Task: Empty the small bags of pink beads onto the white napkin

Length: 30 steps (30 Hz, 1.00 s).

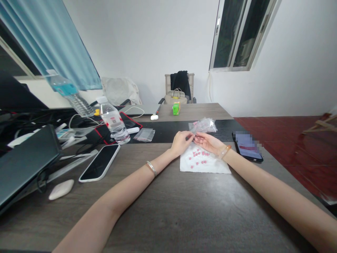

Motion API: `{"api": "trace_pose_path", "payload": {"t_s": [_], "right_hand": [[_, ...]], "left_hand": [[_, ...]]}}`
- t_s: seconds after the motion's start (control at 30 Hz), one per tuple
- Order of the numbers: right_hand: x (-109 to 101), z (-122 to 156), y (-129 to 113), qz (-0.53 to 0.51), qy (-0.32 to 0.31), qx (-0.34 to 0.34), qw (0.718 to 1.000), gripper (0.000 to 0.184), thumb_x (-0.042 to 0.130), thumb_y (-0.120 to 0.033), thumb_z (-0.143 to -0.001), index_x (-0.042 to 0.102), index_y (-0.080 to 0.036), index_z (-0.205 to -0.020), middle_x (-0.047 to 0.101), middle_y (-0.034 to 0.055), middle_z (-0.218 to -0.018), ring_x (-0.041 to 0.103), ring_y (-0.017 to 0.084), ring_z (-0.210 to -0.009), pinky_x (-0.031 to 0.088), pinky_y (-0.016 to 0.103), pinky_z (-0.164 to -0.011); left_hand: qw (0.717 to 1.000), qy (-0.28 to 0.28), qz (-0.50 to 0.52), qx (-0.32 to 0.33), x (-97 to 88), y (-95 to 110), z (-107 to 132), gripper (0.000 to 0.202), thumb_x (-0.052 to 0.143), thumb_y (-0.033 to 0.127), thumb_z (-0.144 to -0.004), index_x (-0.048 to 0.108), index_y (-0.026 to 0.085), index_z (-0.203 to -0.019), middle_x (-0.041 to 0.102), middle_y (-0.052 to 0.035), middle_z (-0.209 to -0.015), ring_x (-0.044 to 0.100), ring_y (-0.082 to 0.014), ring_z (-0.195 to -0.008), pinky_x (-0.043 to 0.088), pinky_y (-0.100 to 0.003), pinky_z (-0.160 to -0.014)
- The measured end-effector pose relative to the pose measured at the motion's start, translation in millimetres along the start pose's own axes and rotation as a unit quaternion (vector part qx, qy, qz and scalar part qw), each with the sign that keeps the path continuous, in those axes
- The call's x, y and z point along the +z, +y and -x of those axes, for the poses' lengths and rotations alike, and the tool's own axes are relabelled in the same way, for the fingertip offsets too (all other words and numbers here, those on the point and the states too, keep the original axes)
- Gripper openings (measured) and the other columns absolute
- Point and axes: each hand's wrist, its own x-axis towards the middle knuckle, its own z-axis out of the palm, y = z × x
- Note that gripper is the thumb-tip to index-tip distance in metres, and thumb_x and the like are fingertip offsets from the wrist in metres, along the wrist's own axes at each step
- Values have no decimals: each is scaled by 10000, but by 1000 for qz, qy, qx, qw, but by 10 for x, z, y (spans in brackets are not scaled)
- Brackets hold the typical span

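Observation:
My left hand (181, 142) reaches over the back left corner of a white paper sheet (205, 168), thumb and fingers closed in a pinch. What they pinch is too small to make out. Close against its fingertips, my right hand (209, 142) is turned palm partly up, its fingers stretched out and slightly curved; I see nothing held in it. Several small pink tablets (202, 162) lie scattered on the paper below both hands. Just behind the fingers is a crumpled clear plastic bag (204, 124) with something pink at its left end.
A phone (247, 147) lies right of the paper, another phone (100, 163) at left beside a white mouse (61, 189). A water bottle (114, 121), flat clear bags (144, 135), a laptop (28, 168) and cables crowd the left. A small green box (176, 109) stands farther back.

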Motion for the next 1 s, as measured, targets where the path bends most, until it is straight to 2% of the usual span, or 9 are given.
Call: {"api": "trace_pose_path", "payload": {"t_s": [0.17,0.33,0.47,0.73,1.0], "right_hand": [[32,10,10,19,-15,-6,1000,45,623,-153,-812,660,-176,-823,694,23,-863,631,98,-793,501,233,-860],[33,15,15,28,-24,-10,999,61,614,-182,-819,668,-167,-844,692,13,-845,622,85,-756,506,205,-805],[15,8,27,30,-26,-11,999,71,624,-192,-815,668,-164,-863,695,18,-842,628,97,-771,506,234,-837],[-14,-3,28,57,-26,-5,998,57,624,-183,-820,672,-169,-847,694,41,-910,632,115,-874,471,279,-949],[-33,-31,37,64,-19,1,998,116,584,-82,-793,658,-171,-794,686,32,-838,636,115,-823,475,286,-942]], "left_hand": [[1000,-9,15,-8,-19,-2,1,113,564,212,-843,657,178,-789,708,-15,-826,636,-147,-780,445,-283,-771],[997,0,78,-6,20,-21,-5,99,576,218,-830,641,161,-782,680,-12,-780,604,-121,-716,444,-232,-683],[994,11,106,-13,38,-15,-1,143,536,237,-858,620,157,-775,662,-11,-764,580,-111,-683,441,-219,-655],[993,3,104,-49,51,-31,1,170,501,254,-868,627,163,-797,669,-19,-767,599,-132,-709,458,-232,-668],[998,4,50,-40,54,-30,1,160,496,243,-870,635,172,-836,675,-25,-803,604,-136,-728,464,-243,-699]]}}
